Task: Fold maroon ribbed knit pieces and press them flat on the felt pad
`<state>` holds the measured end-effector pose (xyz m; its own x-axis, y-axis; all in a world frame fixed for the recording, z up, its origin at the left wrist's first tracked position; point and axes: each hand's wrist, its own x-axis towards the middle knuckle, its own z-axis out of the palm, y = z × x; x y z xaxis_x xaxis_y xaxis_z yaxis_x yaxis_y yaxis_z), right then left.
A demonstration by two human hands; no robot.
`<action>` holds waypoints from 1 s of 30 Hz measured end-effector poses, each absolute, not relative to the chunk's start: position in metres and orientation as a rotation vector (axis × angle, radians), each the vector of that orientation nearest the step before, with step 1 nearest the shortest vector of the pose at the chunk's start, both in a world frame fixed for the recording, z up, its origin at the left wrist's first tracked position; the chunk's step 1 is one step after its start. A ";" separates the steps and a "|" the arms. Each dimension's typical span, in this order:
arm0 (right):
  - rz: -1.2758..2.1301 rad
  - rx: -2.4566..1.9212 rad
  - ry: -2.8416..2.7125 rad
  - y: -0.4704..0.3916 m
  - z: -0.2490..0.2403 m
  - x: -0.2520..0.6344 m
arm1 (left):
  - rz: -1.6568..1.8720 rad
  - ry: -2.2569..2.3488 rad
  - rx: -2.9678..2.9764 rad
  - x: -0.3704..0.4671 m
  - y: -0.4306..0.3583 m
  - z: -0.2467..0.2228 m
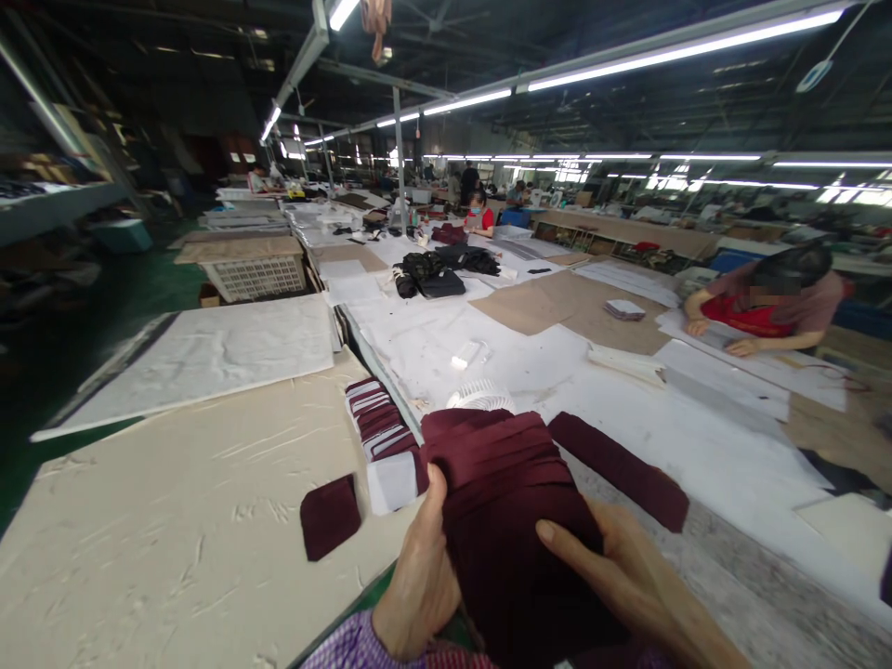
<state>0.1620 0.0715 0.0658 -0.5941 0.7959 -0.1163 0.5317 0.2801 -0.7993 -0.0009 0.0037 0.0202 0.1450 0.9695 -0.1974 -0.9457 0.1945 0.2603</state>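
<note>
A fanned stack of dark maroon fabric pieces is held up between my two hands. My left hand grips its left edge, thumb along the side. On the right, my right hand clasps the stack with its thumb pressed on the front; its other fingers are hidden behind. A single maroon fabric piece lies on the cream surface to the left. Near it a row of maroon and white pieces overlaps, with a white piece at its near end. A long maroon strip rests right of the stack.
A white fan stands behind the stack on the white-covered table. Dark fabric bundles lie farther back. A co-worker leans over the table at right. A plastic crate is at left, beyond a white sheet.
</note>
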 end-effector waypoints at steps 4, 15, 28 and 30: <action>1.256 -1.275 -2.206 0.070 0.068 0.160 | 1.402 0.346 0.105 -0.002 0.004 0.021; 1.225 -1.243 -2.227 0.069 0.057 0.162 | 1.624 0.675 0.333 0.006 -0.001 0.006; 0.455 -0.826 -2.283 0.082 0.071 0.171 | 1.442 0.722 0.573 0.000 -0.005 0.004; 0.593 -0.843 -2.246 0.082 0.068 0.172 | 1.454 0.743 0.522 -0.001 -0.005 0.006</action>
<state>0.1723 0.0817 0.0680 -0.5762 0.7022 0.4182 0.4042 0.6895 -0.6010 -0.0010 -0.0049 0.0057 -0.0372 0.9903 -0.1338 -0.6888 0.0716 0.7214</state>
